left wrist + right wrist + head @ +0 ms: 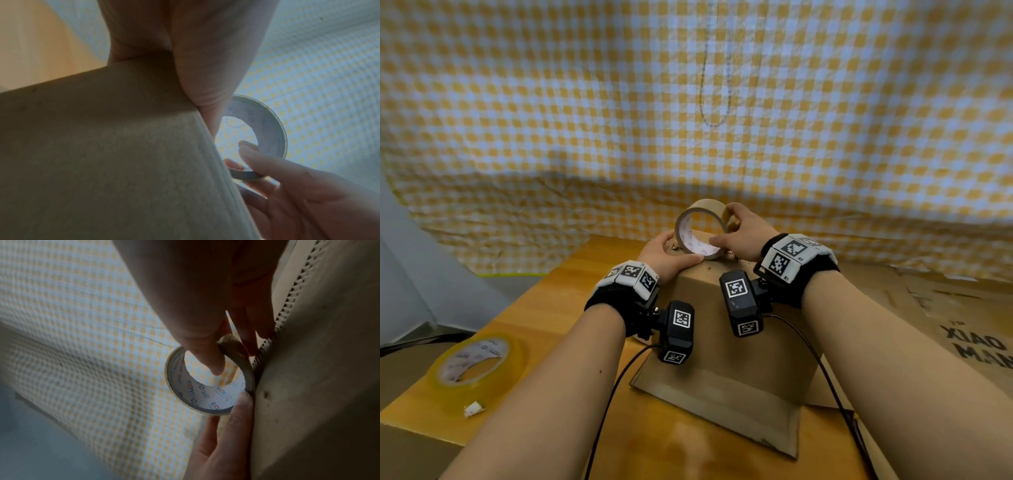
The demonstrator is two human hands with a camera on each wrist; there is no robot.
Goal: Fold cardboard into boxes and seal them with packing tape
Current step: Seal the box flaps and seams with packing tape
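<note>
A brown cardboard box (722,370) (102,154) (318,386) stands on the wooden table (571,291). A brown tape roll (703,209) (269,129) (205,399) stands on edge at the far end of the box's top. My right hand (736,226) grips the roll, thumb inside the printed core and fingers over the outside. My left hand (681,248) rests on the box top. Its thumb lies at the foot of the roll and its fingers curl round the roll's lower left side. The far side of the box is hidden.
A clear yellowish tape roll (472,363) lies at the lower left, with a small white scrap (472,409) beside it. Flat printed cardboard (962,325) lies to the right. A yellow-and-white checked cloth (688,102) hangs behind. Camera cables trail over the box's near side.
</note>
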